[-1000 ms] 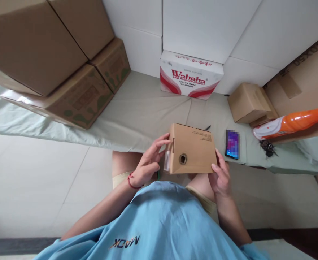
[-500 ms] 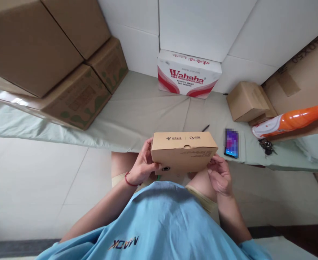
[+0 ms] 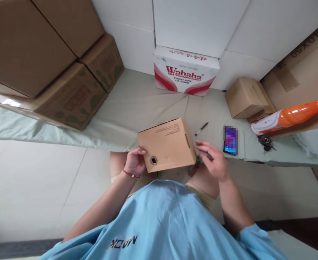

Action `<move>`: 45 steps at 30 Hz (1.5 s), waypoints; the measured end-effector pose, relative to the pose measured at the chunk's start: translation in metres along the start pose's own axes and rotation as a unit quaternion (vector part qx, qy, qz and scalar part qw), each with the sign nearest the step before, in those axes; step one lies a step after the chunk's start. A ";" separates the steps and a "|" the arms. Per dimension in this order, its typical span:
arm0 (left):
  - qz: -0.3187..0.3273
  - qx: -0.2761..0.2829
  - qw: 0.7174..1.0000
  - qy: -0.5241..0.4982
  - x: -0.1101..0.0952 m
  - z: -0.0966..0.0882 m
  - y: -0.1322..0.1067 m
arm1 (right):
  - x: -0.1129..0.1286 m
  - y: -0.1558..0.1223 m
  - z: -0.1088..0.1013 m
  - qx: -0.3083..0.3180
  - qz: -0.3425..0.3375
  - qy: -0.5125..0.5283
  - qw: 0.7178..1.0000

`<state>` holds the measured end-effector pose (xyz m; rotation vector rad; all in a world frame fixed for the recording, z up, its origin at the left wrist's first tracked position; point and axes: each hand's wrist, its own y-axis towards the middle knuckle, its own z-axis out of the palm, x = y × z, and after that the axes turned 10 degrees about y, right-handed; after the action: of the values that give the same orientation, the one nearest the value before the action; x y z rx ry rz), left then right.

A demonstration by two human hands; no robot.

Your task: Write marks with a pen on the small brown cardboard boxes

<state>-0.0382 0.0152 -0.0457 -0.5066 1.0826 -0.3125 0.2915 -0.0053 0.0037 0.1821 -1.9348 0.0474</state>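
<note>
A small brown cardboard box (image 3: 168, 144) is held tilted above my lap, at the front edge of the cloth-covered surface. Its broad face, with small print and a round dark hole near one corner, is turned up towards me. My left hand (image 3: 135, 162) grips the box by its left side, thumb on top and the other fingers hidden beneath. My right hand (image 3: 213, 159) is off the box, just beyond its right end, with fingers apart and nothing in them. Behind the box a black pen (image 3: 201, 129) lies on the cloth.
Large cartons (image 3: 74, 95) are stacked at the left. A white and red Wahaha carton (image 3: 186, 70) stands against the wall. To the right are a phone (image 3: 230, 141), keys (image 3: 266, 142), an orange bottle (image 3: 291, 115) and a smaller box (image 3: 245, 97) on the pale green cloth (image 3: 142, 94).
The box has turned and tipped so its broad face shows, and it has moved a little left. My right hand has come off it. The pen is now in full view.
</note>
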 end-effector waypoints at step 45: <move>0.531 -0.015 0.635 0.561 0.071 0.001 0.080 | -0.009 0.119 0.087 0.106 -0.085 0.119 0.984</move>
<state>-0.0059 0.0488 -0.1422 0.4992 2.4021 0.5670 0.1961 0.1022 -0.0298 0.4615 -1.6671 0.1549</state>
